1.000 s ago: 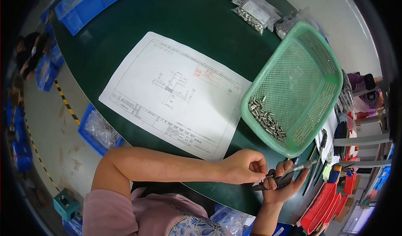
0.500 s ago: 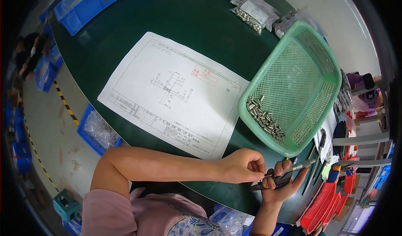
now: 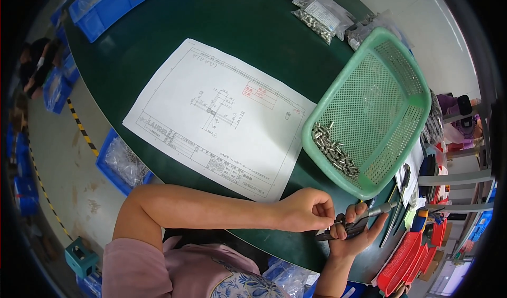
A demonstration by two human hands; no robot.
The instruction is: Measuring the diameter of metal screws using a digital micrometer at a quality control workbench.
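Small silvery pieces [image 3: 334,152] lay heaped along one end of the green mesh basket [image 3: 369,97]. Near it, the right hand [image 3: 349,239] gripped a dark-framed, silver-barrelled micrometer [image 3: 378,210] in curled fingers; the left hand's [image 3: 307,211] fingertips were pinched together at its frame, on what I couldn't tell.

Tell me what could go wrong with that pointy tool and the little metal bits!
The silver-barrelled tool sits in the fingers of the right hand, so it might drop if the grip loosens.

The left hand pinches close to the tool; anything tiny there, too small to make out, could slip away.

The green basket is near both hands, so a bump might spill its metal pieces.
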